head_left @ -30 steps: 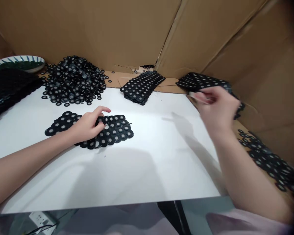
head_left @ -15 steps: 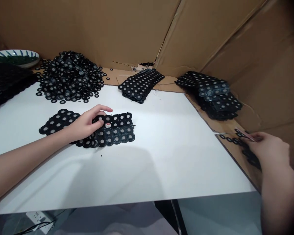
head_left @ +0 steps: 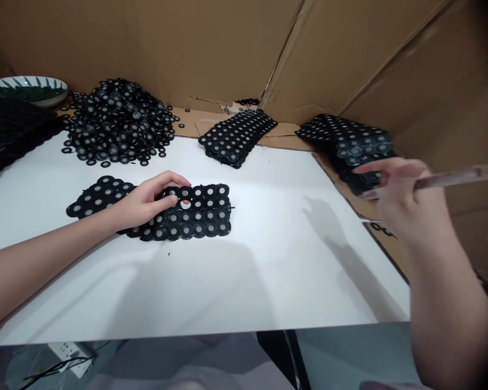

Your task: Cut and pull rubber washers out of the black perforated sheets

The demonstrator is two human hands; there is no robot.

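My left hand (head_left: 150,201) grips a sheet of joined black rings (head_left: 205,216) on the white table, thumb on top and a fingertip showing through one hole. The rings stand in rows, most with pale centres. My right hand (head_left: 406,200), smeared by motion, is raised over the table's right side. Its fingers close round a slim, pale, pen-like tool (head_left: 451,177), whose exact kind I cannot make out. Behind that hand lies a stack of similar ring sheets (head_left: 345,138), partly hidden by it.
A heap of loose black rings (head_left: 120,124) sits at the back left, near a patterned bowl (head_left: 52,96) with dark green bits. Another stack of sheets (head_left: 238,135) lies at the back. Cardboard walls (head_left: 166,49) enclose the far and right sides. Loose rings (head_left: 380,228) lie at right.
My right hand has moved up and left from the loose rings at the right edge, still holding the pen-like tool. My left hand stays on the ring sheet.
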